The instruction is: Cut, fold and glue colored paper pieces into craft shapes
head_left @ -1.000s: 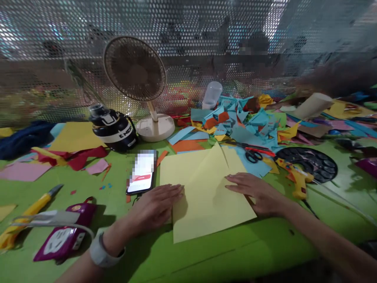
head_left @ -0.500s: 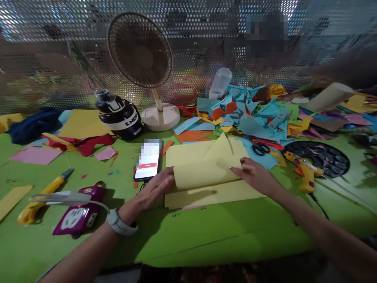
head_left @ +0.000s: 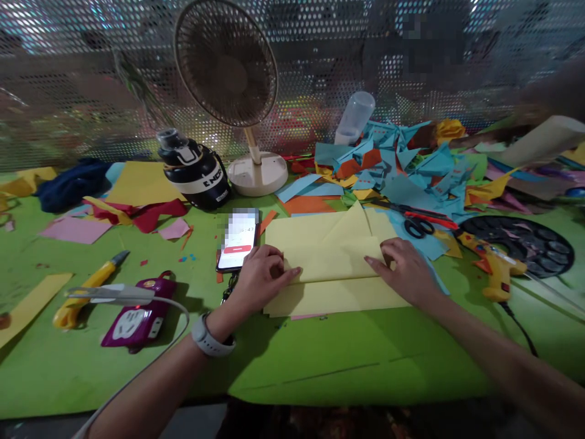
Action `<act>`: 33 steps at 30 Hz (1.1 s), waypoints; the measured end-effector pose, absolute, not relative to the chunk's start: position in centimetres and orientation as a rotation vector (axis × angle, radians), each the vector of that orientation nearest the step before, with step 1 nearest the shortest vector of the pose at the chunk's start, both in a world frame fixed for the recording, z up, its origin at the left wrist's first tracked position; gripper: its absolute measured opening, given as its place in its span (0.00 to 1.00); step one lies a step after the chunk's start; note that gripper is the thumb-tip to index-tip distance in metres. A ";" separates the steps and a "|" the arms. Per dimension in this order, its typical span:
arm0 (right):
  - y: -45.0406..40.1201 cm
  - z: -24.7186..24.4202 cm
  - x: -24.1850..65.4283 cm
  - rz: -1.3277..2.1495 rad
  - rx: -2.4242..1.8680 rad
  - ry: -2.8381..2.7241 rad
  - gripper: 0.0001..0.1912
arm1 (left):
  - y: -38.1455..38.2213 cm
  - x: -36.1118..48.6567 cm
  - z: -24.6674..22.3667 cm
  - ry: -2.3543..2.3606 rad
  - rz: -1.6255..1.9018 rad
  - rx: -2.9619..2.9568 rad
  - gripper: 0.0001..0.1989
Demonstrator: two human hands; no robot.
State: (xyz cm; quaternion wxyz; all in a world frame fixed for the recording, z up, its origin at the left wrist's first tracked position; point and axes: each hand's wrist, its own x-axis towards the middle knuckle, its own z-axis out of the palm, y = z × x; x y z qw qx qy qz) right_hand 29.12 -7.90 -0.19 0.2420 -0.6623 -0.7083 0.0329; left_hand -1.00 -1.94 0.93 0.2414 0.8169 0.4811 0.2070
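Observation:
A sheet of pale yellow paper (head_left: 329, 262), folded over into a wide strip, lies in front of me. One corner stands up as a point behind the fold. Beneath it are more flat yellow sheets (head_left: 342, 296), with a sliver of pink at the near edge. My left hand (head_left: 258, 279) is closed at the strip's left end, thumb on top and fingers curled. At the right end my right hand (head_left: 407, 268) pinches the strip between thumb and fingers. A lit phone (head_left: 238, 239) lies just behind my left hand.
Black-and-red scissors (head_left: 418, 227), a yellow glue gun (head_left: 498, 274) and a black round tray (head_left: 543, 244) lie at right. Crumpled blue paper pieces (head_left: 411, 174) are heaped behind. A fan (head_left: 258, 174), a black bottle (head_left: 196, 174), a purple power strip (head_left: 139, 320) and a yellow cutter (head_left: 86, 289) stand or lie leftward.
The rolled-over yellow paper is now flatter. My left hand has gone from lying flat beside it to gripping its left end. The whole view has shifted slightly.

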 end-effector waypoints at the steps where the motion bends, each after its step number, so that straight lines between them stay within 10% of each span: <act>1: -7.9 -0.3 29.2 0.079 -1.810 -1.932 0.17 | -2.0 -1.1 0.8 1.349 0.555 2.271 0.19; 8: -7.8 -0.5 29.2 0.085 -1.831 -1.910 0.17 | -3.4 -0.5 1.3 1.459 0.578 2.702 0.09; 18: -7.6 -0.3 29.1 0.164 -1.890 -1.878 0.17 | -7.3 3.9 -1.1 0.715 0.382 2.933 0.40; 33: -7.3 0.3 29.7 0.365 -1.833 -1.818 0.13 | -6.9 3.6 -1.4 0.709 0.411 3.025 0.43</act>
